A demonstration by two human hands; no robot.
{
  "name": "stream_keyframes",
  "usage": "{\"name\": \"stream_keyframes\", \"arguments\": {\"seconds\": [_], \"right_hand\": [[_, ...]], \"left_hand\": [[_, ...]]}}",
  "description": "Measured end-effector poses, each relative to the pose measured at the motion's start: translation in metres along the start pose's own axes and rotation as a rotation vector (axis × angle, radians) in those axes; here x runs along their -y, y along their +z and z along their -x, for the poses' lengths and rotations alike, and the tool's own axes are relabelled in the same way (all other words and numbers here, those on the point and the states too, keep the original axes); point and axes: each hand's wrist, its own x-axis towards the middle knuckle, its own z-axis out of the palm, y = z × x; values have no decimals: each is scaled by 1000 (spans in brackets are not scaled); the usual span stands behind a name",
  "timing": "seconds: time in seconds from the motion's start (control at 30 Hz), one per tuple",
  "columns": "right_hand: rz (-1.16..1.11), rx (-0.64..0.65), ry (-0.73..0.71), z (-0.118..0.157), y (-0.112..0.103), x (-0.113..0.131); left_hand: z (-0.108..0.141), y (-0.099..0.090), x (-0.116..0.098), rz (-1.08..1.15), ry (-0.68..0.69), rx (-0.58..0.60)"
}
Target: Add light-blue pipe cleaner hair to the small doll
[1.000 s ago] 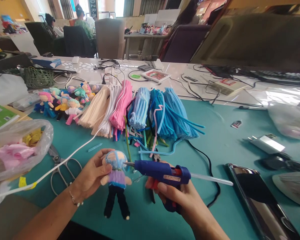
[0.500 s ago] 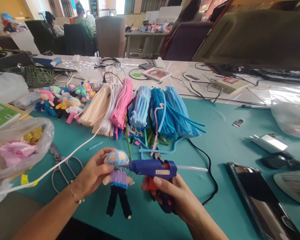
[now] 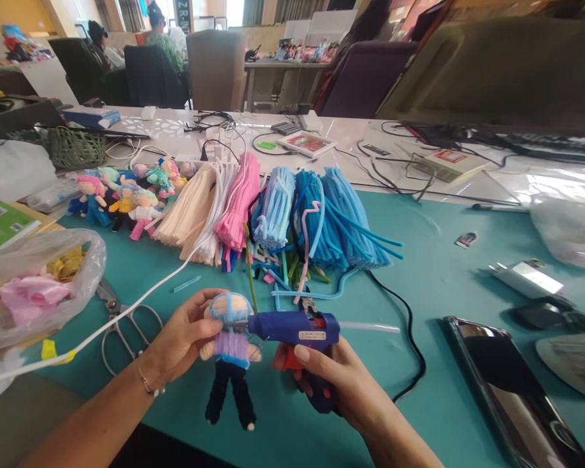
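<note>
My left hand [image 3: 190, 335] pinches a small doll [image 3: 233, 351] by the side of its head. The doll has light-blue strands round a peach head, a purple top with a blue lower edge and black legs that hang down. My right hand [image 3: 336, 374] is wrapped round a dark blue glue gun [image 3: 292, 327], with fingers at its red trigger. The gun's nozzle lies against the doll's head, close to my left fingertips. A clear glue stick [image 3: 370, 327] sticks out of the gun's back end.
Bundles of pipe cleaners [image 3: 273, 208] lie ahead, with finished dolls [image 3: 127, 195] to their left. Scissors [image 3: 121, 318] and a plastic bag [image 3: 39, 286] are at left. A phone [image 3: 507, 383] lies at right. A white cable [image 3: 151, 289] crosses the left side.
My right hand and the glue gun have shifted slightly left, bringing the nozzle further across the doll's head. My left hand keeps its hold on the doll.
</note>
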Motion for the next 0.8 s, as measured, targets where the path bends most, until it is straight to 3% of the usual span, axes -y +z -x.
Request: {"name": "stream_keyframes", "arguments": {"seconds": [0.4, 0.8], "right_hand": [[72, 29, 9, -1, -3, 2], [145, 35, 20, 0, -6, 2]], "left_hand": [[0, 1, -2, -35, -27, -79], [2, 9, -6, 15, -53, -85]]}}
